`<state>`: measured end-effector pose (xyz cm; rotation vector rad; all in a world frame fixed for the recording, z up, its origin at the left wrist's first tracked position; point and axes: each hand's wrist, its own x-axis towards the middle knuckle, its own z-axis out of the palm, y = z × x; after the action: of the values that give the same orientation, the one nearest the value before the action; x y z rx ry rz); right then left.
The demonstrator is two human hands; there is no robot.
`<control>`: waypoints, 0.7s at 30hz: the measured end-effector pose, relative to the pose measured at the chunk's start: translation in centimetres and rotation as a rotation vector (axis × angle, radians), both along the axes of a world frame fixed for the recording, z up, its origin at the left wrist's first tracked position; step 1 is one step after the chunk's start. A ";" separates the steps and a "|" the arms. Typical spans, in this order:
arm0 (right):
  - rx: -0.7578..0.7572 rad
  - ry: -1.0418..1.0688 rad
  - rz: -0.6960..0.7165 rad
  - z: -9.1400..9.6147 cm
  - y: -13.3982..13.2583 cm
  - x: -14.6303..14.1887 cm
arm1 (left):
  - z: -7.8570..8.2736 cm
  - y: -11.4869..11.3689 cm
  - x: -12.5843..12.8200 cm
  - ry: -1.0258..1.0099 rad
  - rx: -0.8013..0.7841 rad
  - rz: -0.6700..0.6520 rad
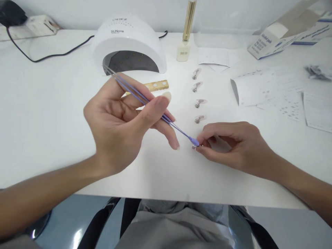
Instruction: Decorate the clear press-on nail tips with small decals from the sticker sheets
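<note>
My left hand [129,117] is closed round a pair of purple tweezers [131,89]; their thin metal points face up and left. The padded purple end reaches down to the fingers of my right hand [230,141]. Thumb and forefinger there pinch a small shiny piece [197,147], mostly hidden, seemingly a nail tip on a silver base. The purple end appears to touch it. Beyond the right hand, several clear pinkish nail tips [199,101] on small silver bases stand in a column. A gold bar with white dots [160,85] lies partly behind my left hand.
A white nail lamp [129,38] stands at the back, its black cable [62,54] running left. A gold-capped bottle [183,52] is beside it. At the right are paper sheets [259,90], an alcohol pad box [269,39] and crumpled scraps [317,72]. The table edge [181,200] runs close in front.
</note>
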<state>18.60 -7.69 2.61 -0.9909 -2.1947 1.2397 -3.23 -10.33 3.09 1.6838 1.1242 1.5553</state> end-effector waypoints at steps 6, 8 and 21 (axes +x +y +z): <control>0.022 -0.046 0.007 -0.1 -0.2 0.0 | 0.4 -0.5 0.7 0.038 -0.050 0.016; 0.012 -0.056 -0.011 0.0 -0.1 0.0 | 0.5 -0.6 0.9 0.012 -0.029 0.018; -0.116 -0.009 -0.081 -0.1 0.0 0.2 | -0.3 0.4 0.3 -0.123 0.092 -0.073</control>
<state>18.82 -7.71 2.53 -1.1215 -2.0869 1.3397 -2.95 -9.96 2.82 1.6448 0.9318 1.6628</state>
